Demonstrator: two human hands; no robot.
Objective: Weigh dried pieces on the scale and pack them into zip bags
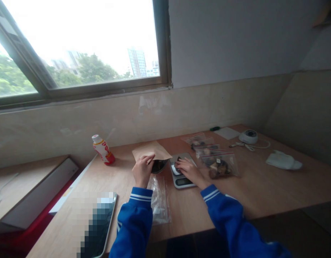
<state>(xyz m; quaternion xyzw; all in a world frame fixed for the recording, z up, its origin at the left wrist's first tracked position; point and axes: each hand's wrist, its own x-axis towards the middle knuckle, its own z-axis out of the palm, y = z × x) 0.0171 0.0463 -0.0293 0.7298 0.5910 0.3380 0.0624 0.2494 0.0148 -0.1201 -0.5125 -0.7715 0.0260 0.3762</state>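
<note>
My left hand (142, 170) grips the near edge of a brown paper bag (151, 150) that lies open on the wooden table (262, 186), with dark contents showing at its mouth. My right hand (188, 169) rests on the platform of a small kitchen scale (181, 180), fingers curled around a small dark piece I cannot identify. An empty clear zip bag (160, 201) lies on the table between my blue sleeves.
Several filled zip bags (219, 164) lie right of the scale. A red and white bottle (103, 149) stands at the back left, a tablet (97, 227) at the front left. A white round device (248, 136), a cable and a white cloth (283, 161) are at the right.
</note>
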